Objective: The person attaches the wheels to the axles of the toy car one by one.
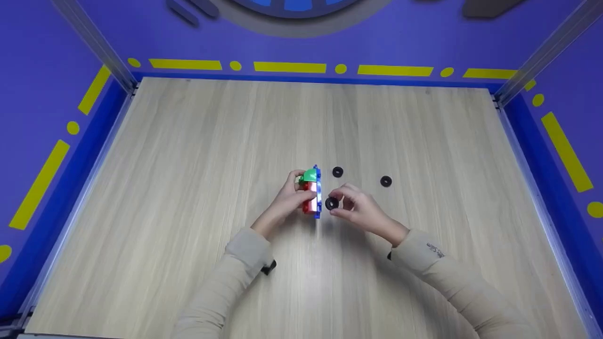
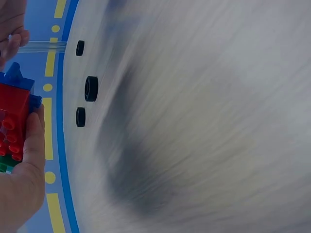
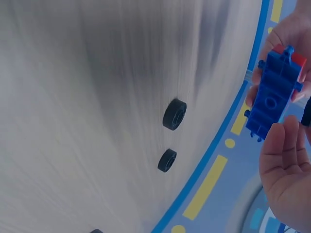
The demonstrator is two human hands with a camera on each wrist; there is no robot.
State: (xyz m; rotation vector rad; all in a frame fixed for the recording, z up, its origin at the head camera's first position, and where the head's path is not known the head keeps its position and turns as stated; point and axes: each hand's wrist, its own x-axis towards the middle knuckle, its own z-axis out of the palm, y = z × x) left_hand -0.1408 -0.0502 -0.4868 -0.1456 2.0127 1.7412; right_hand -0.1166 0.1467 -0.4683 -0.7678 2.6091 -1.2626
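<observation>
My left hand (image 1: 286,198) grips a toy block car (image 1: 311,193), tipped on its side above the table. Its blue base (image 3: 274,94), with small pegs along the edges, faces my right hand; red and green blocks (image 2: 13,109) are on the other side. Between thumb and fingers, my right hand (image 1: 360,209) pinches a black toy wheel (image 1: 332,203), close to the base but apart from it. Further loose wheels lie on the table, one just beyond the car (image 1: 338,172) and another wheel (image 1: 386,181) to the right.
The wooden tabletop (image 1: 212,141) is bounded by blue panels with yellow marks (image 1: 297,67) at the back and both sides. In the left wrist view, several black wheels (image 2: 91,89) appear on the tabletop.
</observation>
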